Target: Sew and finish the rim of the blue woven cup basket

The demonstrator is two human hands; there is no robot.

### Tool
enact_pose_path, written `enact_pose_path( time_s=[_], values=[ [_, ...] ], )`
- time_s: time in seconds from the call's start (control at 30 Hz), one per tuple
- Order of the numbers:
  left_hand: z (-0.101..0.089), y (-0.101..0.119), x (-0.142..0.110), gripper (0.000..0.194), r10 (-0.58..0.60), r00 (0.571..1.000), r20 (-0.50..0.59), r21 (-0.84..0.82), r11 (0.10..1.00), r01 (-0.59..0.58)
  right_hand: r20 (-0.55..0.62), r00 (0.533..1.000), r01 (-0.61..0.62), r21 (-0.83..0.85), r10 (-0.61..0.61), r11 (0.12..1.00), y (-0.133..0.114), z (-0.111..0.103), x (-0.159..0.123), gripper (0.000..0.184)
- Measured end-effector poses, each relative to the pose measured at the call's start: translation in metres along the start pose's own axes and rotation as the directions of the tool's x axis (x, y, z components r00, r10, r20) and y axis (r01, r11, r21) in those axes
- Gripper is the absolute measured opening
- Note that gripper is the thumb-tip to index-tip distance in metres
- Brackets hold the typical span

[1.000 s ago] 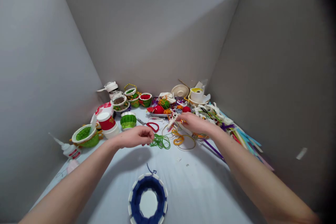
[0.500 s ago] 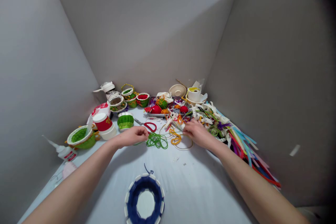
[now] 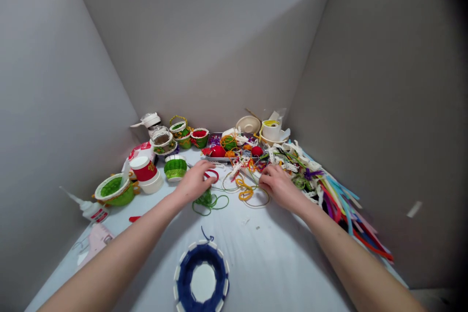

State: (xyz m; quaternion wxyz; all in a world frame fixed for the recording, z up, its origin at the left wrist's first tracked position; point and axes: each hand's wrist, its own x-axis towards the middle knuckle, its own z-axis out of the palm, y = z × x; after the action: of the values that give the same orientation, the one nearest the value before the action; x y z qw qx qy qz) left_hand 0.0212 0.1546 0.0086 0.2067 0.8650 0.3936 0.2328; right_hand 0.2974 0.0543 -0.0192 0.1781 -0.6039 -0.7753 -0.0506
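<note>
My left hand [image 3: 196,183] reaches over the red-handled scissors [image 3: 213,174], thumb and fingers apart around the handle, hiding the blades. Just below that hand lies a loose tangle of green yarn [image 3: 209,201]. My right hand [image 3: 280,186] is at the near edge of a heap of cords and trims [image 3: 292,163], its fingers curled together. What they pinch is hidden. Left of it is a small bundle of orange yarn [image 3: 244,191]. Closest to me stands a blue woven basket [image 3: 185,278] with a white rim and a loose blue end sticking up.
A metal tray [image 3: 215,158] of yarn balls and beads stands at the back. Small green baskets [image 3: 175,168] and a red-and-white cup [image 3: 143,169] stand left. Further left are a glue bottle [image 3: 94,211] and a pink glue gun [image 3: 98,241]. Coloured strips [image 3: 351,219] lie right.
My left hand has moved up and spread its fingers beside the scissors. The green yarn has shifted left and bunched up. My right hand has barely moved.
</note>
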Motion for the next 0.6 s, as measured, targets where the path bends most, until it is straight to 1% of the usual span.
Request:
enact_pose_path(
  time_s=[0.07,0.13,0.23,0.3,0.4,0.47,0.6],
  values=[
    [0.015,0.025,0.014,0.028,0.151,0.986,0.071,-0.032,0.988,-0.149,-0.014,1.0,0.008,-0.004,-0.008,1.0,-0.004,0.0,0.001,0.02],
    [0.033,0.044,0.03,0.027,0.297,0.942,0.157,-0.066,0.955,-0.291,-0.031,0.999,0.006,-0.012,-0.007,1.0,-0.006,0.001,0.001,0.019],
    [0.059,0.059,0.051,0.03,0.402,0.887,0.228,-0.094,0.916,-0.391,-0.05,0.999,-0.011,-0.024,0.009,1.0,-0.006,0.002,0.0,0.019],
    [0.071,0.06,0.06,0.025,0.401,0.871,0.284,-0.107,0.916,-0.387,-0.054,0.998,-0.018,-0.029,0.016,0.999,-0.004,0.003,-0.001,0.02],
    [0.081,0.055,0.067,0.018,0.331,0.875,0.353,-0.176,0.942,-0.285,-0.063,0.998,-0.018,-0.028,0.016,0.999,-0.001,0.006,-0.002,0.021],
    [0.084,0.05,0.068,0.015,0.305,0.879,0.365,-0.245,0.943,-0.225,-0.066,0.998,-0.017,-0.019,0.015,1.0,-0.001,0.008,-0.003,0.02],
    [0.087,0.042,0.066,0.01,0.299,0.884,0.359,-0.323,0.928,-0.183,-0.076,0.997,-0.02,0.014,0.021,1.0,-0.001,0.01,-0.004,0.017]
  ],
)
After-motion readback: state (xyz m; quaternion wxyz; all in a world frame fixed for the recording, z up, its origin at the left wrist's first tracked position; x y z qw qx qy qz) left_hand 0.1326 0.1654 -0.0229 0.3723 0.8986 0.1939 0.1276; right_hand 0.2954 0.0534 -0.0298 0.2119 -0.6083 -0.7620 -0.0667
